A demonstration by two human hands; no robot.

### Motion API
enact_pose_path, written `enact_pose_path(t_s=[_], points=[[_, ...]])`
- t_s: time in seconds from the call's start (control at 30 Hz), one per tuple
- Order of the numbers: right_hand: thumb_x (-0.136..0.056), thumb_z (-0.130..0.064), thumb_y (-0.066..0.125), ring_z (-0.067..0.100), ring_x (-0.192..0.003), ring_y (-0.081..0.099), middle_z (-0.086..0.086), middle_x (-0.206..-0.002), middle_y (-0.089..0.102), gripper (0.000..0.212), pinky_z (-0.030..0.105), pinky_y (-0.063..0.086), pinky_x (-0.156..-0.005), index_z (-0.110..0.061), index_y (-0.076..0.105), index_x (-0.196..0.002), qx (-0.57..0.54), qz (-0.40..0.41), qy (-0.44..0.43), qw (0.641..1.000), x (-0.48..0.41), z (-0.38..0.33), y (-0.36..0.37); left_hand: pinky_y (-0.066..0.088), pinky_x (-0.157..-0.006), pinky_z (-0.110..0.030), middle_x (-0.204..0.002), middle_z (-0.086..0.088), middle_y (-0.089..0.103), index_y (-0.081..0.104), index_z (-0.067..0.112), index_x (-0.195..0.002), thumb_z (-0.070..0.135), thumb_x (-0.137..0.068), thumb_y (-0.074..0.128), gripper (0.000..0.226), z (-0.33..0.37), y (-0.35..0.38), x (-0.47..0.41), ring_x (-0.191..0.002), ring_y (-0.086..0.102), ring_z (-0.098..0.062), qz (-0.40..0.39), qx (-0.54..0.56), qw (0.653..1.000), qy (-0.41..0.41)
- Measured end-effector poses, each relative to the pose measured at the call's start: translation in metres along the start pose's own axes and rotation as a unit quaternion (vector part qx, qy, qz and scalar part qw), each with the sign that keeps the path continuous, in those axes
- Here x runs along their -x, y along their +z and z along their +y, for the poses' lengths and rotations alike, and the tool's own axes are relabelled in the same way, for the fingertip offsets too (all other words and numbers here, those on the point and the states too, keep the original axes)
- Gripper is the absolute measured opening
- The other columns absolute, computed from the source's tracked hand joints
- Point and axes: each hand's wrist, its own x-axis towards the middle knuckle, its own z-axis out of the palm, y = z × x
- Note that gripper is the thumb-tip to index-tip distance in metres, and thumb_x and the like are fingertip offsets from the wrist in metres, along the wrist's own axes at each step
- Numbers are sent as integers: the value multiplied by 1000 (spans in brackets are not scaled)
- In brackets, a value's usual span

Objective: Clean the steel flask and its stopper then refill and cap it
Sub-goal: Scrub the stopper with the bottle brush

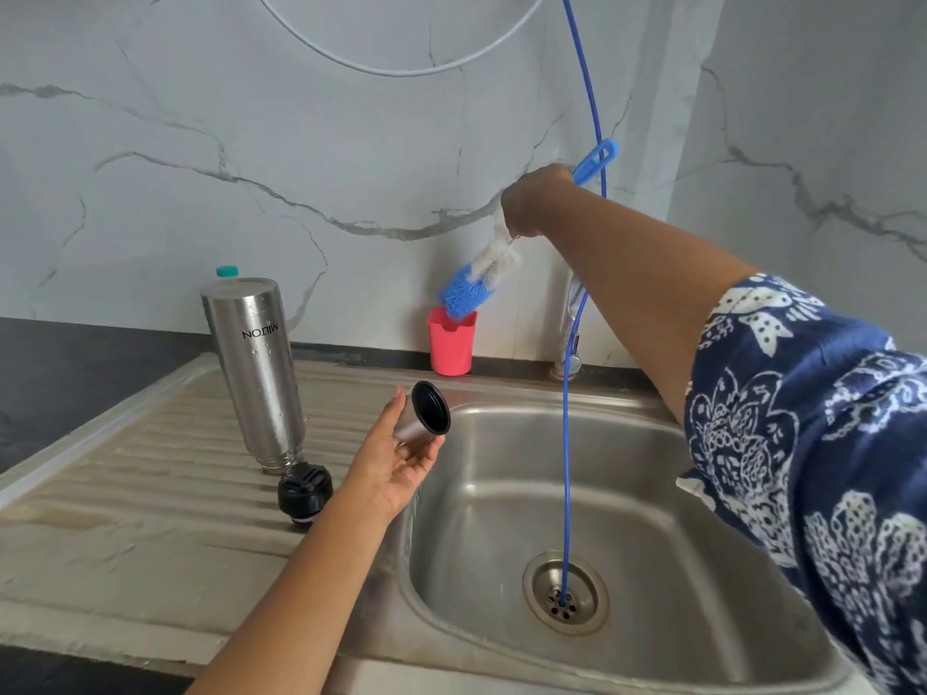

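The steel flask (257, 373) stands upside down on the ribbed draining board, mouth down. Its black stopper (305, 493) lies just in front of it. My left hand (401, 459) holds the flask's steel cup lid (424, 413) at the sink's left rim, its black inside facing right. My right hand (534, 200) is raised near the wall and grips the blue handle of a bottle brush (476, 280). The brush's blue and white bristles hang down, with the tip at the mouth of a pink holder (451, 346).
The steel sink basin (652, 519) lies below, with its drain (566, 591) in the middle. A thin blue hose (567, 443) hangs from above down into the drain. A tap (569, 338) stands behind my right arm. A teal-capped bottle (227, 271) peeks out behind the flask.
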Motion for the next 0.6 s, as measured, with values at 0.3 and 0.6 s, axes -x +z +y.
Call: enact_pose_path(t_s=[0.3, 0.6], points=[[-95, -10, 46, 28, -84, 50, 9, -103, 59, 20, 35, 37, -72, -8, 56, -111, -7, 22, 13, 1000, 19, 12, -5, 59, -69, -28, -104, -21, 64, 58, 14, -126, 40, -82, 71, 53, -3, -3, 5, -92, 67, -28, -14, 6, 1000, 0], [-93, -7, 45, 32, -105, 58, 12, -111, 60, 23, 39, 43, -77, -7, 57, -113, -32, 22, 24, 999, 39, 13, 2, 58, -70, -31, -102, -22, 65, 54, 9, -130, 43, -82, 69, 60, -5, -5, 8, -89, 66, -28, -18, 1, 1000, 0]])
